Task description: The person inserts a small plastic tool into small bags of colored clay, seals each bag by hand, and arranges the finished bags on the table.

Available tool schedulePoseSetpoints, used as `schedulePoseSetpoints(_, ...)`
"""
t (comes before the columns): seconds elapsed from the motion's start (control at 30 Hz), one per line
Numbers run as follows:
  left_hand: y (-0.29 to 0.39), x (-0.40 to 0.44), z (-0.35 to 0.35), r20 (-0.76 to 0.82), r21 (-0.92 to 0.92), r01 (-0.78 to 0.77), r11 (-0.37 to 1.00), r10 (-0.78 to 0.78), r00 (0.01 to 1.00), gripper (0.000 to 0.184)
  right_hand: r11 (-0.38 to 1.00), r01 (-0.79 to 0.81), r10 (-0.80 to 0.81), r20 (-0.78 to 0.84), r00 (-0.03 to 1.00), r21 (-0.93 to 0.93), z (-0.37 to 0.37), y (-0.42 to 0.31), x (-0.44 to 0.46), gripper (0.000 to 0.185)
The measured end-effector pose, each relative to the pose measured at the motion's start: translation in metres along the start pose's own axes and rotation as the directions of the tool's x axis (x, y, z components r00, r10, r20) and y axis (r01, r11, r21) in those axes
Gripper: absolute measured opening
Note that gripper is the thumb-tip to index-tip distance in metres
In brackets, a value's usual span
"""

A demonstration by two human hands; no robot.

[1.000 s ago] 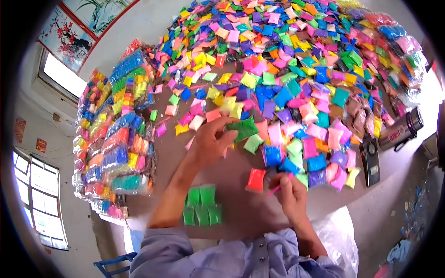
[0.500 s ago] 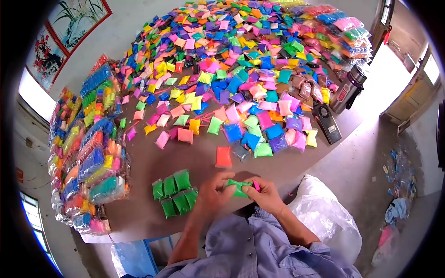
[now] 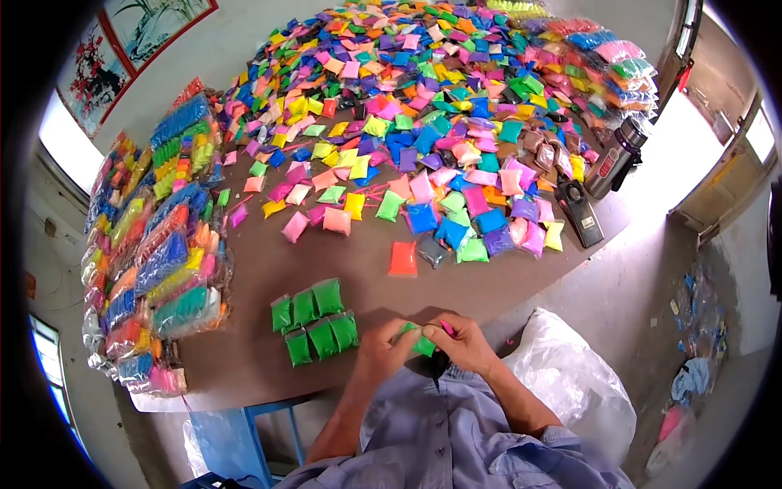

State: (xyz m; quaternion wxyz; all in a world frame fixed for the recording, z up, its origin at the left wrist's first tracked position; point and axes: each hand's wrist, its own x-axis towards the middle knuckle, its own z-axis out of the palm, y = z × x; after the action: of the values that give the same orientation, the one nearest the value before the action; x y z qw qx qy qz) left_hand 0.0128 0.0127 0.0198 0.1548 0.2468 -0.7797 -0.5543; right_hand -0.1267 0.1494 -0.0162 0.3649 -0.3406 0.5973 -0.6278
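Note:
A small bright green packet (image 3: 424, 345) is pinched between my two hands, just above the near table edge. My left hand (image 3: 384, 349) grips its left side with thumb and fingers. On the other side my right hand (image 3: 466, 346) holds it too, and a small pink object (image 3: 446, 328) shows between those fingers; its kind I cannot make out. Left of my hands, several filled green packets (image 3: 322, 338) lie in two neat rows on the brown table (image 3: 244, 367). A red-orange packet (image 3: 402, 258) and a dark grey packet (image 3: 432, 251) rest just beyond my hands.
A large heap of mixed coloured packets (image 3: 407, 98) covers the far table. Bagged bundles (image 3: 167, 261) are stacked at left, more bags (image 3: 623, 69) at back right. A steel flask (image 3: 617, 159) and a black device (image 3: 580, 213) stand near the right edge. A white plastic sack (image 3: 570, 375) sits below.
The green packet has turned from lying crosswise to a more downward tilt between my hands. My view has shifted slightly, moving the table things a little to the right.

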Motion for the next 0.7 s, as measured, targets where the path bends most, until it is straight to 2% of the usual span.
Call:
schedulePoseSetpoints(0.03,-0.004,-0.001,0.001,-0.007,-0.004,-0.003,1.000,0.003,1.000,0.022,1.000,0.003,-0.003,0.006,1.000,-0.006,0.001,0.000,0.002,0.019)
schedulePoseSetpoints(0.1,-0.015,-0.002,0.006,-0.039,-0.160,0.039,0.986,-0.046,0.998,0.024,0.992,-0.026,0.032,-0.041,0.999,0.127,0.003,0.002,0.004,0.020)
schedulePoseSetpoints(0.13,-0.015,-0.002,0.010,-0.044,-0.165,0.037,0.986,-0.045,0.998,0.024,0.992,-0.027,0.031,-0.036,0.999,0.121,0.004,0.003,0.005,0.020)
schedulePoseSetpoints(0.2,-0.012,-0.001,0.015,-0.121,-0.324,0.044,0.945,-0.088,0.989,0.015,0.965,-0.085,0.117,-0.120,0.986,0.250,0.006,0.004,0.008,0.021)
schedulePoseSetpoints(0.33,-0.035,0.001,0.011,-0.108,-0.255,0.094,0.962,-0.125,0.986,0.016,0.971,-0.114,0.140,-0.113,0.984,0.212,0.006,-0.003,0.013,0.018)
schedulePoseSetpoints(0.4,-0.034,0.000,0.008,-0.092,-0.231,0.116,0.966,-0.141,0.986,0.019,0.994,-0.078,0.082,-0.060,0.995,0.072,0.005,-0.005,0.014,0.017)
schedulePoseSetpoints(0.43,-0.033,0.000,0.006,-0.107,-0.233,0.116,0.966,-0.144,0.984,0.019,0.994,-0.078,0.081,-0.045,0.996,0.070,0.004,-0.003,0.016,0.017)
schedulePoseSetpoints(0.5,-0.030,0.001,0.006,-0.110,-0.050,-0.001,0.999,-0.004,0.994,0.019,0.998,-0.056,0.056,0.022,0.998,-0.001,0.003,0.002,0.022,0.018)
schedulePoseSetpoints(0.53,-0.029,0.002,0.007,-0.129,-0.045,0.004,0.999,-0.010,0.992,0.019,0.999,-0.054,0.054,0.042,0.998,0.002,0.005,0.002,0.025,0.018)
schedulePoseSetpoints(0.6,-0.029,0.002,0.012,-0.124,-0.289,0.048,0.956,-0.087,0.988,0.019,0.997,-0.036,0.040,-0.046,0.998,0.068,0.010,0.002,0.030,0.018)
schedulePoseSetpoints(0.63,-0.031,0.002,0.013,-0.115,-0.330,0.083,0.940,-0.127,0.985,0.021,0.991,-0.079,0.088,-0.080,0.993,0.111,0.013,0.004,0.032,0.017)
schedulePoseSetpoints(0.7,-0.021,0.006,0.015,-0.147,-0.327,0.068,0.943,-0.121,0.982,0.022,0.993,-0.046,0.057,-0.094,0.994,0.113,0.017,0.008,0.035,0.017)
